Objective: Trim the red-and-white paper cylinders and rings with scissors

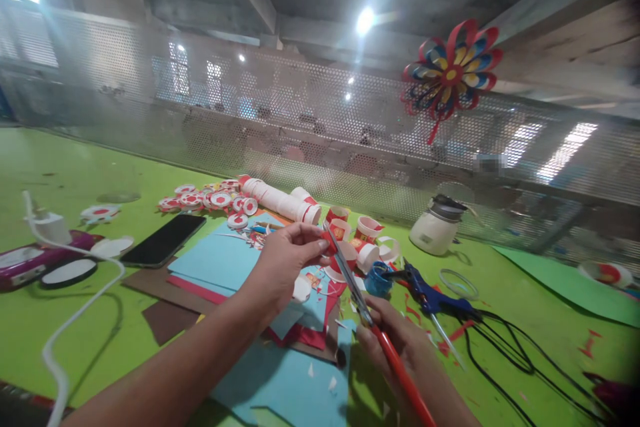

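My left hand pinches a small red piece of paper between thumb and fingertips, above the stacked sheets. My right hand is closed around a pair of scissors with red handles. Their blades point up and away, with the tips beside the red piece; I cannot tell whether they touch it. Under my hands lie light blue sheets, with red and brown sheets beneath. Just beyond the scissors stand red and white paper cup pieces, several of them cut.
A blue glue gun with a black cord lies at the right, near a cream jug. Left are a phone, a white cable and red-white discs. A perforated metal screen backs the green table; a paper flower hangs there.
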Motion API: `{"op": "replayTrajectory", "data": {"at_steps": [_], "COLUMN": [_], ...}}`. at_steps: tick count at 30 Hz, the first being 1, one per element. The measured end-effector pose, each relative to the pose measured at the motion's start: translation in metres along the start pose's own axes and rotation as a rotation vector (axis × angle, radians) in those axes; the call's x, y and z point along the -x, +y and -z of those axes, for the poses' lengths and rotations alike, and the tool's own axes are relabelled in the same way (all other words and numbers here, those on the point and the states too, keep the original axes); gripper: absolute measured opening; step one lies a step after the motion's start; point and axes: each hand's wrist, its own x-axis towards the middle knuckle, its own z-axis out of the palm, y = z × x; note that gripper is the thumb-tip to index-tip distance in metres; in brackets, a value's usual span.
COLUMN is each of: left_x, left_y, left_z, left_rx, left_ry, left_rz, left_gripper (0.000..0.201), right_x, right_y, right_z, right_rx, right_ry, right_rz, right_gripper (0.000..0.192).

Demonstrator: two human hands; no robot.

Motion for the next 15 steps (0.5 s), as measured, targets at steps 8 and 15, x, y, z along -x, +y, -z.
{"op": "replayTrajectory", "data": {"at_steps": [8,15], "left_x": [0.0003,-0.0009], "left_y": [-0.0005,-0.0027], "left_z": [-0.0007,0.0002], "left_rx": [-0.001,0.016], "left_ry": [0.008,0.008], "left_rz": [0.000,-0.003], "left_gripper": [0.024,0.024], "right_x": [0.0019,0.0025], "right_y": [-0.0035,-0.0004], "right_z": [-0.0011,-0.0001], "right_rx": [-0.028,-0.005], "right_ry": [0.016,-0.002], "right_rz": [-0.030,-0.039], "right_gripper": [0.032,0.034]}}
